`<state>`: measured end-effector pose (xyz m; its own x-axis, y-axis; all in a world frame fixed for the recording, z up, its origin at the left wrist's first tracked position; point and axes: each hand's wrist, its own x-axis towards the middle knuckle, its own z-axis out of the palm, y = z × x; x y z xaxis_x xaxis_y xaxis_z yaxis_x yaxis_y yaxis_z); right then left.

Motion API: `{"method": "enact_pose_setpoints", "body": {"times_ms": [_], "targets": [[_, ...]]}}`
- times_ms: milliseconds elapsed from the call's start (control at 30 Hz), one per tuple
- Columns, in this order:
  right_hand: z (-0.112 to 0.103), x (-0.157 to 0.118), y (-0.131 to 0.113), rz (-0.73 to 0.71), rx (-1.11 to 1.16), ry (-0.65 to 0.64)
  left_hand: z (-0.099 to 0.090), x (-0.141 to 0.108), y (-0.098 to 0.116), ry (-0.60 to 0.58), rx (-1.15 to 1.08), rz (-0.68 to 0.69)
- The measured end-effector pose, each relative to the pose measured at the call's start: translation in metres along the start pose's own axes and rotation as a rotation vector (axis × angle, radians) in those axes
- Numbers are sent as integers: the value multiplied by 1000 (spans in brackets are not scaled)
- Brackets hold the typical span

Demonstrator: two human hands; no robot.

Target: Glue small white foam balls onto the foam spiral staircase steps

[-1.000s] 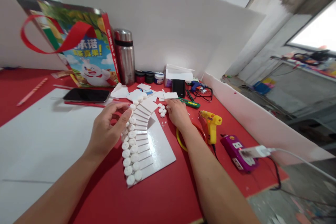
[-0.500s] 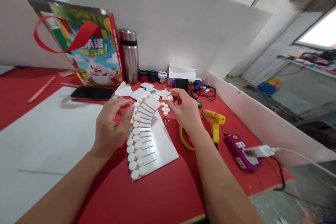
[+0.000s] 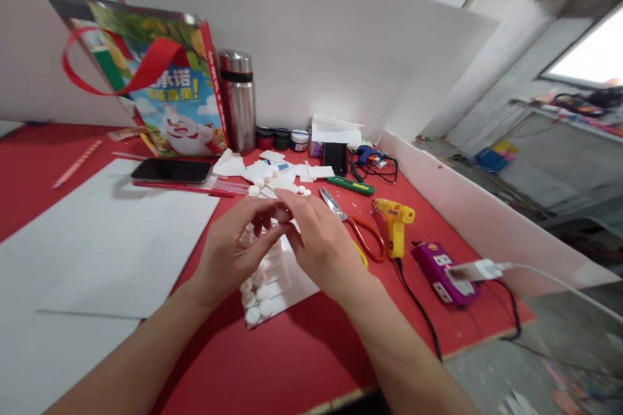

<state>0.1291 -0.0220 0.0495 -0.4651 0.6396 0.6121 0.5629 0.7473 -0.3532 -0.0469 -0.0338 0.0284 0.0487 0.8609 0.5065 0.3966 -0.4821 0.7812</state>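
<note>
Fingers (image 3: 265, 244) of left hand (image 3: 226, 253) and right hand (image 3: 328, 248) pinch — apparently together — a white disc (image 3: 281, 214).

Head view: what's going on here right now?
A person's left hand and right hand meet above a white board, with a small white disc at their fingertips; which hand grips it is unclear. More white discs sit along the board's left edge, partly hidden by the hands. To the right, scissors and a yellow glue gun are on the red table.
</note>
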Motion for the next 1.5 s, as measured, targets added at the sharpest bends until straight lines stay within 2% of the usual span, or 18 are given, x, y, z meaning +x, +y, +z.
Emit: {"method": "enact_pose_setpoints", "body": {"times_ms": [67,167,367,467,567,633,733,833,1067,1200,1267,1333,1400,1500], "targets": [[3,-4,-2,-40,-43,-11,1,-1,1,-15,-26,12],[2,-7,-6,-25,-33,-8,1,-1,2,-20,-49,51],[-13,-16,-22,175,112,9,1,-1,3,-43,-79,84],[-35,-32,-20,256,-39,90,0,0,2,-23,-138,14],[-64,-56,-1,381,-411,190,-2,4,1,0,-402,-250],[-80,-72,19,512,-594,145,-4,8,-2,-23,-672,-425],[-90,-84,46,676,-663,67,-7,13,-4,-92,-971,-543],[-87,-84,61,765,-680,41,-10,15,-5,-115,-1101,-599],[-82,-86,79,869,-761,-9,-15,18,-9,-126,-1143,-631],[-78,-85,94,987,-712,-142,-15,16,-13,-126,-1188,-613],[-77,-83,102,1001,-661,-160,-14,15,-15,-127,-1203,-599],[-75,-82,107,1031,-543,-65,-14,15,-16,-119,-1214,-592],[-75,-80,106,1081,-361,127,-14,15,-17,-106,-1220,-592],[-78,-73,83,1058,-61,429,-15,16,-17,-70,-1226,-587]]}}
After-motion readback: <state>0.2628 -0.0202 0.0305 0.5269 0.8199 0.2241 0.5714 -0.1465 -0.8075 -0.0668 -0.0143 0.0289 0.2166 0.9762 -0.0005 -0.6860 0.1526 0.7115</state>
